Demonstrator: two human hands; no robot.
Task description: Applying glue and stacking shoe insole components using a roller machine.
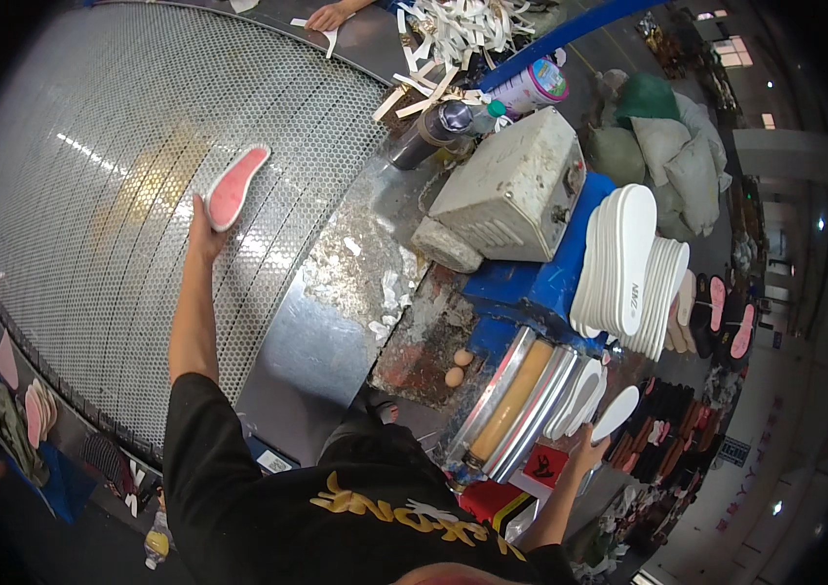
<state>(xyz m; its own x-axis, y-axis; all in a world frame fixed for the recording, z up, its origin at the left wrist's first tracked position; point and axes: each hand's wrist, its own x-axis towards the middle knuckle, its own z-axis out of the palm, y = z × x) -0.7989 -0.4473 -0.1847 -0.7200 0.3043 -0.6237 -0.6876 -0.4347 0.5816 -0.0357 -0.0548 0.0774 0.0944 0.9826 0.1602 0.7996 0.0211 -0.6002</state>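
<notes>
Out over the metal mesh conveyor [121, 107], my left hand [205, 232] grips the heel end of a shoe insole [238, 190] with a pink face and white rim. Whether that insole touches the mesh, I cannot tell. At the right, beside the roller machine [514, 398], my right hand [585, 454] is closed on the lower end of a plain white insole [616, 413]. Further white insoles [577, 402] lean between this hand and the rollers. Just beyond them stands a tall stack of white insoles [632, 263].
A grey metal box [509, 185] sits on the blue machine body. Near it stand a dark flask [433, 132] and a round tub [536, 86]. White strips [462, 34] are heaped at the far side, by another person's hand [328, 17]. Two eggs [459, 368] rest beside the rollers.
</notes>
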